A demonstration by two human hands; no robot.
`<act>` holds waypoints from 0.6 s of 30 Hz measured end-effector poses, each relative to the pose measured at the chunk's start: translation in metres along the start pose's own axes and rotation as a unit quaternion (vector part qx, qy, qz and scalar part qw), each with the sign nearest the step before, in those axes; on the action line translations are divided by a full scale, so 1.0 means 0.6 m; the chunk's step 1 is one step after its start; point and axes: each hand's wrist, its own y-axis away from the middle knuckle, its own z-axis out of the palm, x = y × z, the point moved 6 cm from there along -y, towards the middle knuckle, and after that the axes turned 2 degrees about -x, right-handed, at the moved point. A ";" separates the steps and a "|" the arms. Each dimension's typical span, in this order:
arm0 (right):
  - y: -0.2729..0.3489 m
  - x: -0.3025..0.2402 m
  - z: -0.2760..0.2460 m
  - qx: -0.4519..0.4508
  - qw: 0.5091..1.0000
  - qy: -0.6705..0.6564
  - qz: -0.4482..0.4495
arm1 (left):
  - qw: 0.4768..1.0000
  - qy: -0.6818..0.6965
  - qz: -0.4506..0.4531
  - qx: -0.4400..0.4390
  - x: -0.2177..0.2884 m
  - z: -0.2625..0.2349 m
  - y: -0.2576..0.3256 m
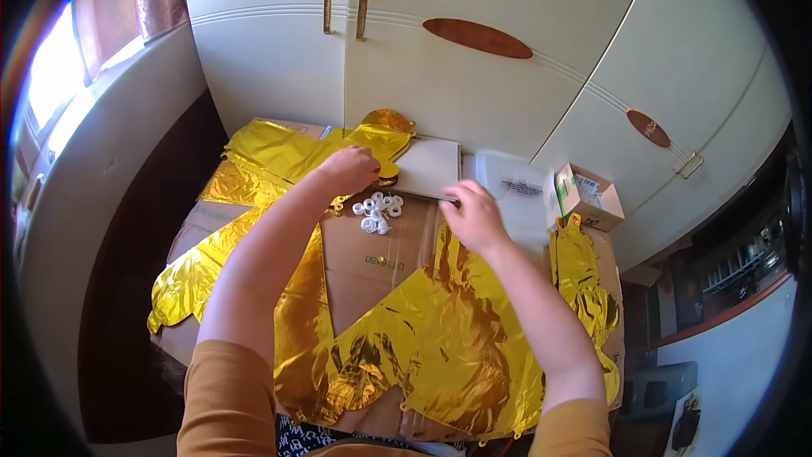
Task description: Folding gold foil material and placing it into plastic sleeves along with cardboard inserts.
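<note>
Several flat gold foil balloons (440, 338) lie spread over a brown cardboard surface (372, 262). My left hand (347, 169) rests on a gold foil balloon (372, 140) at the far edge, its fingers curled on the foil. My right hand (474, 216) is over the cardboard beside a flat grey-white board (427, 165), with fingertips pinched on something small and dark that I cannot make out. A small pile of white ring-shaped pieces (378, 211) lies between my hands.
Cream wardrobe doors (474, 76) with gold handles stand right behind the cardboard. A clear plastic packet (516, 190) and a small open box (588, 195) sit at the right. More gold foil (584, 279) hangs off the right edge. A window is at the far left.
</note>
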 end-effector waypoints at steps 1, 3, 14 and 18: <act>-0.028 0.000 0.031 -0.031 0.998 -0.048 0.029 | 0.999 -0.041 0.000 -0.017 0.001 0.012 -0.002; -0.074 0.017 0.084 -0.027 0.998 -0.041 0.035 | 0.991 -0.127 0.006 -0.049 0.009 0.020 -0.013; -0.131 0.058 0.181 -0.039 0.996 -0.016 0.079 | 0.876 0.392 -0.272 0.072 -0.058 0.008 -0.005; -0.132 0.045 0.180 -0.029 0.998 -0.008 0.058 | 0.914 0.287 -0.165 0.233 -0.046 -0.025 0.007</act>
